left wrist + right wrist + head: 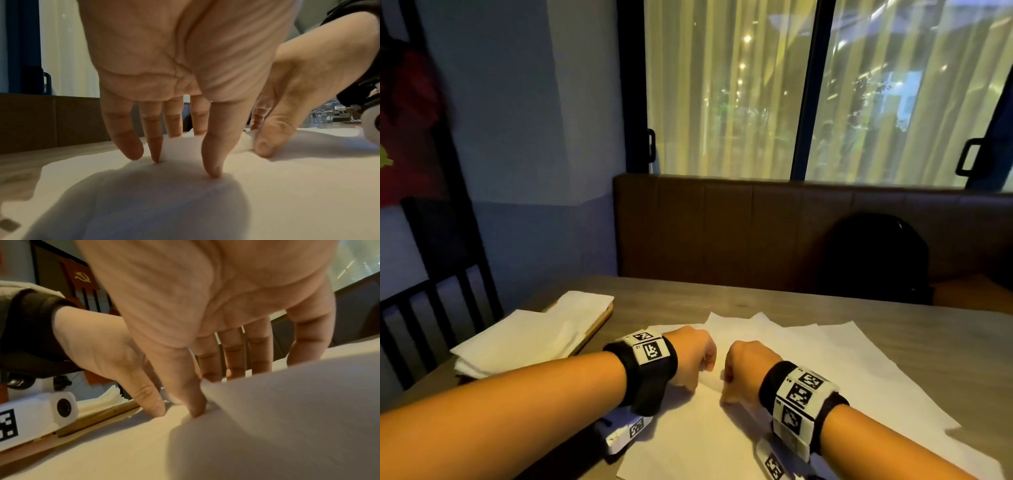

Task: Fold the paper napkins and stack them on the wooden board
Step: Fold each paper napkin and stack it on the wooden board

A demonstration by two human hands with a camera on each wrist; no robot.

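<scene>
Several unfolded white napkins [825, 383] lie spread on the table in front of me. My left hand [697, 373] and right hand [736, 377] sit side by side on the top sheet, fingers pointing down. Between them a small ridge of napkin [711, 379] stands raised. In the left wrist view my left hand [185, 162] has thumb and fingertips on the sheet, with the raised edge hiding two fingertips. The right hand [205, 394] pinches a lifted fold between thumb and fingers. At the left, the wooden board [602, 322] carries folded napkins [524, 339].
The wooden table [722, 294] extends beyond the napkins. A dark slatted chair [431, 325] stands at the left edge. Behind the table is a brown padded bench [722, 222] with a black backpack [876, 257] on it, below a curtained window.
</scene>
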